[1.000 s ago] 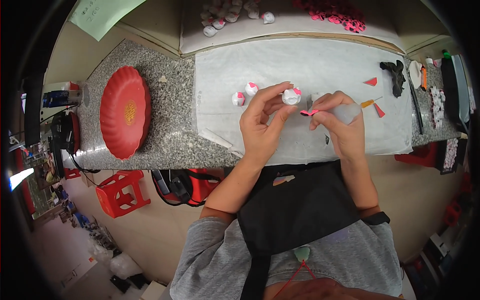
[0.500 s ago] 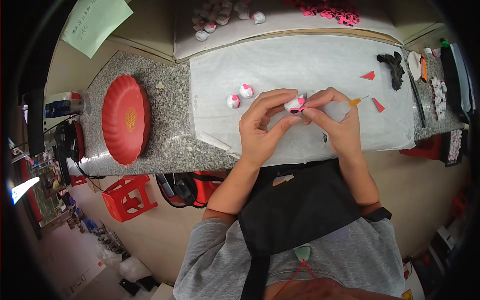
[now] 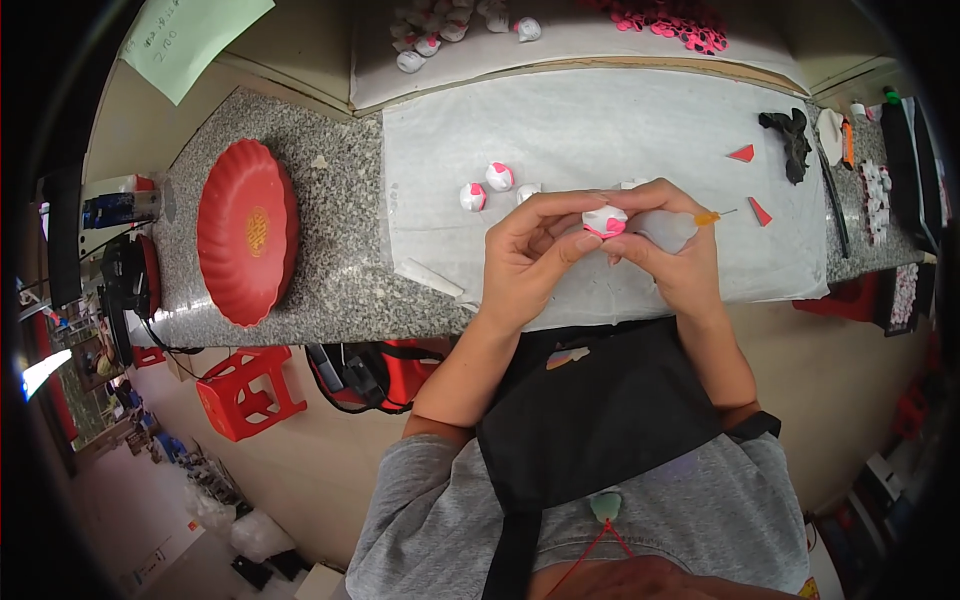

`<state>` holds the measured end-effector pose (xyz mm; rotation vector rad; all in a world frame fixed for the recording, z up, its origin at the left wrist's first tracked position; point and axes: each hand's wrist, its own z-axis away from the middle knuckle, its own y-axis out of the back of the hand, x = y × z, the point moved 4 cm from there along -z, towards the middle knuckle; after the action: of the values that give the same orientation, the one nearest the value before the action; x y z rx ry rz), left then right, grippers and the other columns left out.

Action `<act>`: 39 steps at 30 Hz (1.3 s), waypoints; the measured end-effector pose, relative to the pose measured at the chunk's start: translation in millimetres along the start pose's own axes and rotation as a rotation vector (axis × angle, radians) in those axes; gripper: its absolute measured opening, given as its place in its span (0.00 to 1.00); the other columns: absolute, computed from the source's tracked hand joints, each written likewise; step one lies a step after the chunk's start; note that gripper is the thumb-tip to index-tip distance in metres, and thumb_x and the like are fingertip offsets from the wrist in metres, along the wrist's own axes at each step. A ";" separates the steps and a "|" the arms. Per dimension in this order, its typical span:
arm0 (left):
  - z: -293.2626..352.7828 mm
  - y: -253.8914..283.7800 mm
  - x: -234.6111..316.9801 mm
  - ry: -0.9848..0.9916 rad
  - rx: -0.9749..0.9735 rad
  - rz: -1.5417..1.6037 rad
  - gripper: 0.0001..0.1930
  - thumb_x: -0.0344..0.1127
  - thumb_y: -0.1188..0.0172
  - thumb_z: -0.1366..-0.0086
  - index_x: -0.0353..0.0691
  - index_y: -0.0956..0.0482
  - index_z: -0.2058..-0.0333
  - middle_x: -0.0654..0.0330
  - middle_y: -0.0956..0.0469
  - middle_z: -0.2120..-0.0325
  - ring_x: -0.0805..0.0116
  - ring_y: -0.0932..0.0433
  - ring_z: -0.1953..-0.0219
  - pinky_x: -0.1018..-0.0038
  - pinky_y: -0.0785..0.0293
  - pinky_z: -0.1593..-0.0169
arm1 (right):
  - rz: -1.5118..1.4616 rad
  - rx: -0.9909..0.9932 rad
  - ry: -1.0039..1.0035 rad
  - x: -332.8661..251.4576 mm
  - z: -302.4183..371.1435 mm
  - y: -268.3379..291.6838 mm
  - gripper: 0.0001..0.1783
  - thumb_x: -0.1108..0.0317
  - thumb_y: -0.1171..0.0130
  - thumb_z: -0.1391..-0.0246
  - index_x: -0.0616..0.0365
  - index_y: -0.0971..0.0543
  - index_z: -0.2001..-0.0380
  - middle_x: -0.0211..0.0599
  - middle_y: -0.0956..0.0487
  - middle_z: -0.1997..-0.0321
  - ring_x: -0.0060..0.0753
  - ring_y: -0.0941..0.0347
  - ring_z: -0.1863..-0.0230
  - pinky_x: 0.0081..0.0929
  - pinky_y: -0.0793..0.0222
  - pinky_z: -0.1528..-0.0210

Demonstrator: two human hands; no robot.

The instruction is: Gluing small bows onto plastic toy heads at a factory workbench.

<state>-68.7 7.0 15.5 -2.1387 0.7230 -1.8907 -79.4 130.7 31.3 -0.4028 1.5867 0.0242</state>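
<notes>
Between my two hands is a small white ball-like figure (image 3: 605, 217) with pink patches on its near side. My left hand (image 3: 520, 262) pinches it with thumb and fingers. My right hand (image 3: 690, 272) steadies it from the other side with its fingertips. Tucked in that same right hand is a translucent squeeze bottle (image 3: 668, 232), its orange needle tip (image 3: 708, 217) pointing right. Two similar white-and-pink balls (image 3: 499, 177) (image 3: 473, 197) rest to the left of my left hand. Another white piece (image 3: 529, 190) shows partly behind my left fingers.
White paper (image 3: 440, 140) covers the granite counter (image 3: 340, 200). On it lie two red scraps (image 3: 741, 153) (image 3: 760, 212), a crumpled black piece (image 3: 789, 142) and a white strip (image 3: 428, 278). A red scalloped dish (image 3: 225, 230) stands left. Several white balls (image 3: 432, 28) and pink pieces (image 3: 690, 35) fill the shelf.
The white figure has been turned between my fingers: the pink piece with a dark spot no longer shows, and pink patches face me. My fingertips have closed in around it.
</notes>
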 end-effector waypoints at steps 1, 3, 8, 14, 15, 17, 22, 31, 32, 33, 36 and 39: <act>0.0 -0.7 1.0 -0.032 -0.016 0.001 0.12 0.20 0.49 0.50 0.29 0.33 0.64 0.53 0.31 0.64 0.68 0.32 0.60 0.75 0.36 0.56 | -0.011 0.016 -0.003 0.6 1.3 0.6 0.15 0.80 0.43 0.66 0.66 0.30 0.69 0.36 0.29 0.72 0.20 0.34 0.76 0.15 0.35 0.77; 0.9 -0.7 0.9 -0.064 -0.027 0.003 0.12 0.21 0.49 0.50 0.29 0.32 0.64 0.53 0.31 0.64 0.68 0.32 0.59 0.75 0.36 0.56 | -0.021 0.029 -0.009 1.8 3.1 -0.4 0.15 0.79 0.42 0.66 0.66 0.28 0.69 0.35 0.28 0.72 0.19 0.34 0.75 0.15 0.35 0.76; 1.7 -0.3 3.3 -0.150 -0.040 -0.058 0.10 0.22 0.48 0.50 0.31 0.31 0.66 0.53 0.30 0.65 0.69 0.32 0.60 0.77 0.35 0.59 | -0.105 0.045 -0.012 1.9 5.7 -2.6 0.13 0.78 0.42 0.65 0.66 0.29 0.70 0.37 0.28 0.72 0.20 0.33 0.74 0.15 0.34 0.76; 0.9 -1.8 1.5 0.055 -0.014 0.064 0.11 0.22 0.49 0.49 0.30 0.32 0.64 0.53 0.30 0.65 0.70 0.31 0.61 0.78 0.35 0.58 | -0.072 0.033 -0.081 5.0 5.3 1.9 0.14 0.78 0.44 0.64 0.66 0.32 0.69 0.43 0.29 0.67 0.25 0.33 0.76 0.18 0.35 0.78; 1.5 -2.3 1.5 0.053 -0.014 0.064 0.11 0.22 0.49 0.49 0.30 0.32 0.64 0.53 0.30 0.65 0.70 0.31 0.61 0.78 0.35 0.58 | -0.070 0.032 -0.082 3.8 4.9 1.6 0.14 0.78 0.44 0.64 0.66 0.32 0.69 0.43 0.29 0.67 0.25 0.33 0.76 0.18 0.35 0.78; 1.5 -2.1 1.5 0.024 0.015 0.009 0.12 0.21 0.49 0.50 0.30 0.32 0.63 0.54 0.30 0.65 0.69 0.32 0.61 0.77 0.36 0.56 | -0.071 0.030 -0.108 2.1 3.2 0.9 0.15 0.79 0.46 0.64 0.67 0.32 0.67 0.42 0.29 0.69 0.25 0.33 0.77 0.18 0.35 0.78; 3.9 -0.6 1.3 -0.033 0.049 -0.067 0.13 0.21 0.47 0.51 0.30 0.32 0.63 0.55 0.30 0.65 0.70 0.32 0.61 0.76 0.36 0.55 | -0.068 -0.001 -0.106 1.1 3.4 -1.2 0.16 0.80 0.48 0.63 0.68 0.32 0.65 0.40 0.29 0.71 0.24 0.33 0.77 0.17 0.35 0.78; 1.9 0.1 -0.7 -0.012 0.049 -0.019 0.12 0.21 0.47 0.51 0.30 0.31 0.65 0.56 0.30 0.66 0.71 0.32 0.61 0.76 0.37 0.55 | -0.123 0.016 -0.115 4.5 3.6 -0.8 0.15 0.78 0.48 0.63 0.68 0.31 0.66 0.40 0.29 0.72 0.24 0.33 0.78 0.17 0.36 0.78; 1.6 -0.2 0.1 -0.035 0.030 -0.028 0.12 0.21 0.47 0.51 0.30 0.31 0.65 0.56 0.30 0.67 0.71 0.32 0.61 0.76 0.37 0.55 | -0.144 0.031 -0.120 5.4 4.0 -0.7 0.15 0.78 0.48 0.63 0.67 0.31 0.67 0.40 0.29 0.71 0.24 0.33 0.78 0.17 0.36 0.78; 2.0 -0.8 0.7 -0.036 0.030 -0.029 0.12 0.21 0.47 0.51 0.30 0.31 0.65 0.56 0.30 0.67 0.71 0.32 0.61 0.76 0.37 0.55 | -0.144 0.030 -0.119 6.2 4.4 -0.6 0.15 0.78 0.48 0.63 0.67 0.31 0.67 0.40 0.29 0.71 0.24 0.33 0.78 0.17 0.36 0.78; 1.8 -0.3 -2.3 0.042 0.057 -0.034 0.13 0.21 0.48 0.51 0.31 0.32 0.64 0.56 0.30 0.67 0.71 0.32 0.61 0.76 0.37 0.55 | -0.161 0.033 -0.139 9.6 2.3 1.2 0.14 0.78 0.48 0.64 0.67 0.31 0.67 0.40 0.29 0.71 0.24 0.33 0.79 0.18 0.36 0.79; 0.2 -3.0 -3.6 0.040 0.031 0.072 0.13 0.22 0.47 0.51 0.31 0.32 0.64 0.56 0.31 0.66 0.71 0.32 0.61 0.76 0.36 0.56 | -0.182 0.000 -0.157 6.4 2.0 3.0 0.14 0.77 0.47 0.64 0.67 0.31 0.67 0.40 0.29 0.72 0.25 0.33 0.79 0.18 0.35 0.79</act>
<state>-68.1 11.3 13.7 -2.0333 0.7628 -1.9005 -78.3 132.5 24.2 -0.5318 1.3905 -0.0821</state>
